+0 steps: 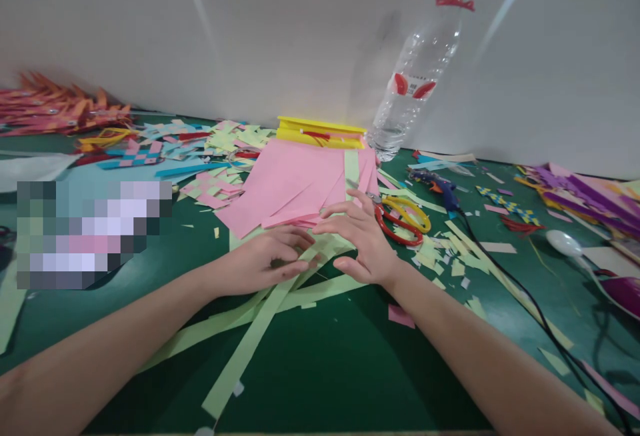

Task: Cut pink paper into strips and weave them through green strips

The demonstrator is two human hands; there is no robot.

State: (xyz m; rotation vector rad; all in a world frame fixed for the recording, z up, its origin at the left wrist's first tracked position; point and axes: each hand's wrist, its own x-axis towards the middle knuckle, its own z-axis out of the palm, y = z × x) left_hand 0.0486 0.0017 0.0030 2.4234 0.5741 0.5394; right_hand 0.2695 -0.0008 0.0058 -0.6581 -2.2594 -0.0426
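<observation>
The pale green strips point(243, 363) lie crossed on the desk point(340, 373), in front of the pink sheets point(295, 173). The left hand point(273, 259) bends loosely over them; whether it pinches one, I cannot tell. The right hand point(363, 239) is spread, thumb apart from fingers. The strips look like paper: light, limp lengthwise, easily creased or torn, best pinched flat near a crossing.

Label point(414, 87) on bottle point(428, 46): print too small to read.
</observation>
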